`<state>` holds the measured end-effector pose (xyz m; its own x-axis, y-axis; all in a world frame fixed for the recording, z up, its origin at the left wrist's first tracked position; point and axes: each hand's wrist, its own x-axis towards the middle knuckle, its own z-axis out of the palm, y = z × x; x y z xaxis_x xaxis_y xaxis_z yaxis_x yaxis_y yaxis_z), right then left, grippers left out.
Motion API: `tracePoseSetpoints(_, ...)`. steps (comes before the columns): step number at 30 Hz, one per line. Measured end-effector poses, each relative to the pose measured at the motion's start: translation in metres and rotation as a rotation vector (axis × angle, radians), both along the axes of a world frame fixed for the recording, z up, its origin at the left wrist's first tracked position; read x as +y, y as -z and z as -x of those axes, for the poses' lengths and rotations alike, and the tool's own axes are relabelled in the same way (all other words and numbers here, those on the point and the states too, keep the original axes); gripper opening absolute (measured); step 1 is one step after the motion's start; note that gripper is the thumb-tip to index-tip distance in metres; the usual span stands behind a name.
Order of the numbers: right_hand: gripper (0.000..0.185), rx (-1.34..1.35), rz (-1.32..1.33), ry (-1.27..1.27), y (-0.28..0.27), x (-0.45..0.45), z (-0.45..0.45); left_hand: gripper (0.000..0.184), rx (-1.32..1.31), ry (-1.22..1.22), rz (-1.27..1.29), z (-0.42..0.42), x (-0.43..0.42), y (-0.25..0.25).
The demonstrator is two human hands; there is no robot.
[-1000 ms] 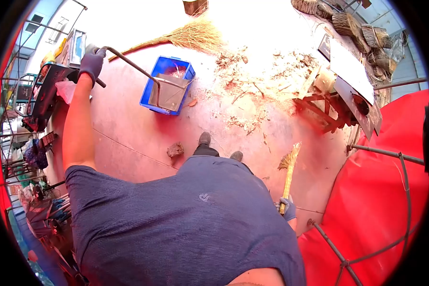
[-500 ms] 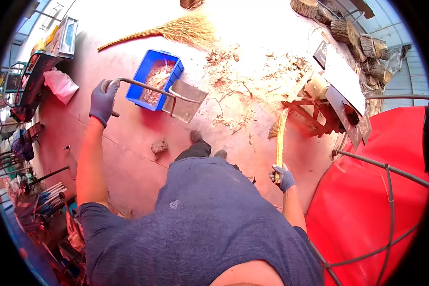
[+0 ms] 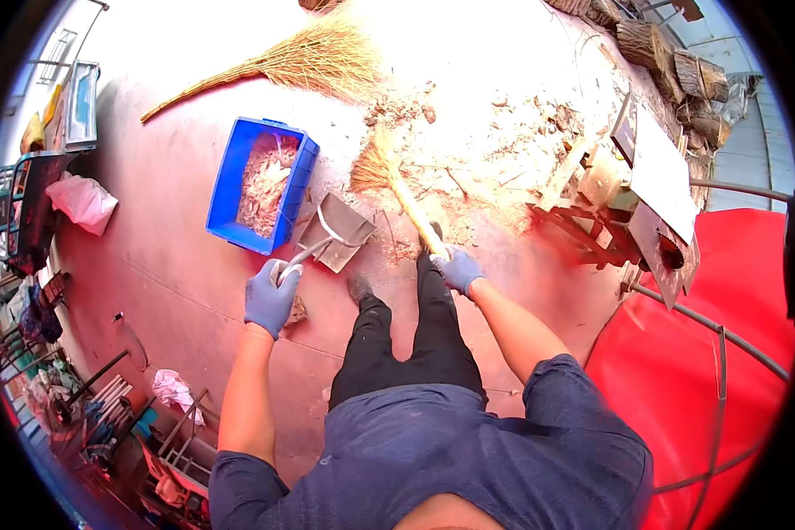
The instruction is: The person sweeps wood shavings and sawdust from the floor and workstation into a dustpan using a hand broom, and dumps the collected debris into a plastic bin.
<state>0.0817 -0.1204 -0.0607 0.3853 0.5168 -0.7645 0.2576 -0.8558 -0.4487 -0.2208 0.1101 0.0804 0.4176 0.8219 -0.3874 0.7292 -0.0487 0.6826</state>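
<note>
Gloved, my left hand (image 3: 272, 299) is closed round the metal handle of a dustpan (image 3: 334, 247), whose pan rests low by the floor in front of my feet. My right hand (image 3: 458, 268), also gloved, grips the handle of a small straw broom (image 3: 406, 193). Its bristles lie over scattered wood chips and bark (image 3: 442, 177) beyond the pan. To the left of the dustpan stands a blue plastic bin (image 3: 223, 201) holding pale shavings.
A large twig broom (image 3: 305, 62) lies behind the bin. On the right are a wooden stand with metal plates (image 3: 654, 190), a red sheet (image 3: 724, 291) and stacked logs (image 3: 649, 44). A wood chunk (image 3: 297, 311) lies by my left forearm. Racks with tools (image 3: 106, 397) line the left.
My left hand has come lower and inward, bringing the dustpan down near my feet. The small broom in my right hand has swung forward and left onto the debris.
</note>
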Motion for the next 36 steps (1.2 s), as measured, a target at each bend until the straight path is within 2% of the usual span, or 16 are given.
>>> tracePoseSetpoints(2,0.046,-0.031,-0.080,-0.141,0.047,0.071,-0.009,0.022,0.014,-0.036,0.074,-0.007,0.002,0.020)
tracePoseSetpoints(4,0.049,-0.012,-0.073,-0.273,0.132,0.137,-0.015,0.020,-0.011,-0.134,0.268,-0.025,0.002,0.024)
tracePoseSetpoints(6,0.047,0.267,0.110,-0.242,0.134,0.215,-0.036,0.020,0.099,-0.120,0.174,-0.037,0.008,0.025)
tracePoseSetpoints(7,0.046,0.175,0.074,-0.307,0.167,0.243,-0.041,0.020,0.123,-0.116,0.145,-0.037,0.011,0.032)
tracePoseSetpoints(8,0.044,0.085,0.041,-0.375,0.197,0.258,-0.049,0.020,0.149,-0.115,0.119,-0.035,0.012,0.036)
tracePoseSetpoints(11,0.043,-0.070,0.058,-0.358,0.242,0.269,-0.103,0.019,0.188,-0.161,0.093,-0.041,0.006,0.043)
tracePoseSetpoints(13,0.046,0.045,0.166,-0.293,0.262,0.243,-0.154,0.018,0.155,-0.251,0.055,-0.038,0.004,0.046)
tracePoseSetpoints(17,0.060,-0.224,0.193,-0.199,0.257,0.121,-0.236,0.016,0.152,-0.247,0.069,-0.038,0.005,0.047)
tracePoseSetpoints(20,0.063,-0.048,0.438,0.089,0.205,0.059,-0.283,0.017,0.163,-0.218,0.064,-0.036,0.006,0.045)
tracePoseSetpoints(23,0.065,-0.151,0.286,0.042,0.189,0.011,-0.286,0.019,0.180,-0.239,0.088,-0.024,0.003,0.045)
tracePoseSetpoints(27,0.061,-0.062,0.123,-0.066,0.171,0.070,-0.267,0.020,0.230,-0.184,0.098,-0.011,-0.004,0.045)
tracePoseSetpoints(31,0.051,-0.087,-0.027,-0.237,0.234,0.198,-0.262,0.018,0.259,-0.147,0.113,-0.023,0.001,0.039)
tracePoseSetpoints(32,0.050,-0.134,0.021,-0.352,0.267,0.220,-0.269,0.017,0.253,-0.136,0.080,-0.025,-0.001,0.043)
tracePoseSetpoints(33,0.049,-0.166,0.104,-0.349,0.267,0.236,-0.278,0.016,0.287,-0.118,0.081,-0.013,-0.001,0.047)
tracePoseSetpoints(34,0.048,-0.216,0.072,-0.322,0.268,0.239,-0.292,0.016,0.296,-0.116,0.093,-0.011,0.002,0.049)
tracePoseSetpoints(36,0.047,-0.300,0.148,-0.295,0.283,0.211,-0.320,0.016,0.329,-0.144,0.096,-0.011,-0.001,0.046)
